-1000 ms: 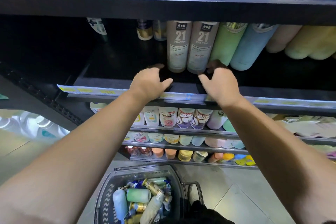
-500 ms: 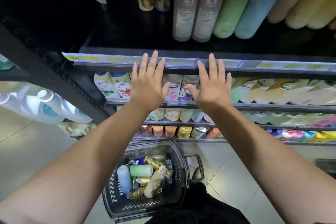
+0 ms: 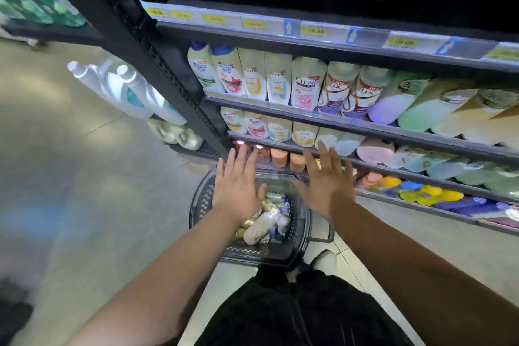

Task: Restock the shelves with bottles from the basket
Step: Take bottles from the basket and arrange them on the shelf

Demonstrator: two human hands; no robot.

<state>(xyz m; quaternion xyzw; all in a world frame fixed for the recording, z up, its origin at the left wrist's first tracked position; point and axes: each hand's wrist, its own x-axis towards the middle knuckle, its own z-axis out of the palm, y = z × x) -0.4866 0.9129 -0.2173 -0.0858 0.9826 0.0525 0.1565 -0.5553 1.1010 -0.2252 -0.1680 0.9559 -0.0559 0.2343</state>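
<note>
Head view: left hand [image 3: 237, 194] and right hand [image 3: 325, 188], empty and spread, hover lower-centre above basket [image 3: 302, 222]; bottles [image 3: 259, 227] remain to shelve.

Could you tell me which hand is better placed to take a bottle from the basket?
Likely the left hand: open and closest to the cream bottle; the right hand hovers nearer the shelves.

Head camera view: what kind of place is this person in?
Most likely a shop's hair-care aisle: tiered shelves packed with rows of shampoo bottles, yellow price tags along a shelf edge, and a shopping basket of bottles on the floor.
</note>
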